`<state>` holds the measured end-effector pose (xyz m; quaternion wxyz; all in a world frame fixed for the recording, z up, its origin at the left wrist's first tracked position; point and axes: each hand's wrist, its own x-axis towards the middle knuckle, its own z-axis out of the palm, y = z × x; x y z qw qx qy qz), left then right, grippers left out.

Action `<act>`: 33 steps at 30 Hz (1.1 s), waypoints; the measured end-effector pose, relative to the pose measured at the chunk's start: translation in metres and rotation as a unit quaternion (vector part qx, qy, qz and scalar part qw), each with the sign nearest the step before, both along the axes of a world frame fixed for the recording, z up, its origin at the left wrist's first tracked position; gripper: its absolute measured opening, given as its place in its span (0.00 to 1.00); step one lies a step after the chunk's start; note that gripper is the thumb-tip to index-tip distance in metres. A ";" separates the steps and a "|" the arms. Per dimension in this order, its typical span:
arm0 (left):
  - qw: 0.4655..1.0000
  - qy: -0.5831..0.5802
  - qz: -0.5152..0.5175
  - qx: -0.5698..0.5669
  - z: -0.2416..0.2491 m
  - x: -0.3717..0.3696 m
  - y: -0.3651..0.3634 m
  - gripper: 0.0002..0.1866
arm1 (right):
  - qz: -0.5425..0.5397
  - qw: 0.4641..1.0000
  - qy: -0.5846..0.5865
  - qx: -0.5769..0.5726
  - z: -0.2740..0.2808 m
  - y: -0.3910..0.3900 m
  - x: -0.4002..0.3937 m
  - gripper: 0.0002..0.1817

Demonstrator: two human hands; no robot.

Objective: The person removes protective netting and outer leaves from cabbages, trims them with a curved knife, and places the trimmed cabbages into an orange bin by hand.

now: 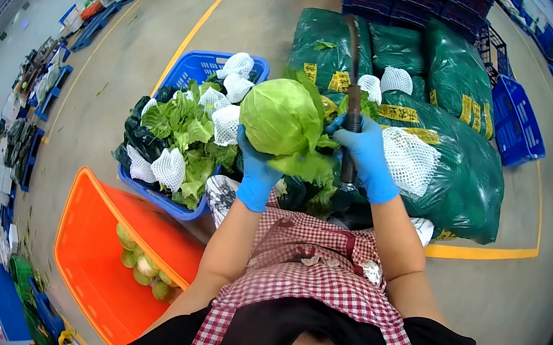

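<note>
A round green cabbage (278,117) is held up in front of me, with some loose outer leaves hanging at its right side and below. My left hand (256,168), in a blue glove, grips it from underneath. In my right hand (368,155), also gloved in blue, is a knife (354,113) with a black handle and a dark, curved blade pointing up and away. The knife is upright just right of the cabbage. A blue crate (177,210) to the left holds loose green leaves (192,123) and white foam net sleeves (169,169).
An orange bin (92,270) at lower left contains several cabbages (145,267). Stuffed green plastic bags (461,179) lie ahead and right, with a white foam net (409,162) on one. Dark blue stacked crates (403,4) stand behind; another blue crate (519,124) leans at right.
</note>
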<state>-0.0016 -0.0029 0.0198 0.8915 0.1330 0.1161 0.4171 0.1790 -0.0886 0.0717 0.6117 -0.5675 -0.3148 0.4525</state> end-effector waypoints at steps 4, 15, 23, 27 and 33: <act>0.995 -0.083 -0.023 -0.048 -0.002 -0.014 0.004 0.45 | -0.038 0.998 0.058 0.006 -0.008 0.013 0.023 0.10; 0.998 0.028 0.045 0.024 -0.021 -0.012 0.008 0.43 | -0.059 0.931 -0.341 0.115 0.026 0.031 -0.063 0.24; 0.980 -0.182 0.007 -0.080 -0.008 -0.031 0.005 0.49 | -0.063 0.988 -0.138 0.007 0.000 0.032 -0.019 0.12; 0.983 -0.160 0.048 -0.073 -0.011 -0.038 0.012 0.48 | -0.055 0.998 -0.015 0.004 -0.002 0.037 -0.030 0.17; 0.991 0.028 0.130 0.030 -0.006 -0.028 0.001 0.44 | 0.037 0.997 -0.066 -0.020 -0.013 0.048 -0.060 0.35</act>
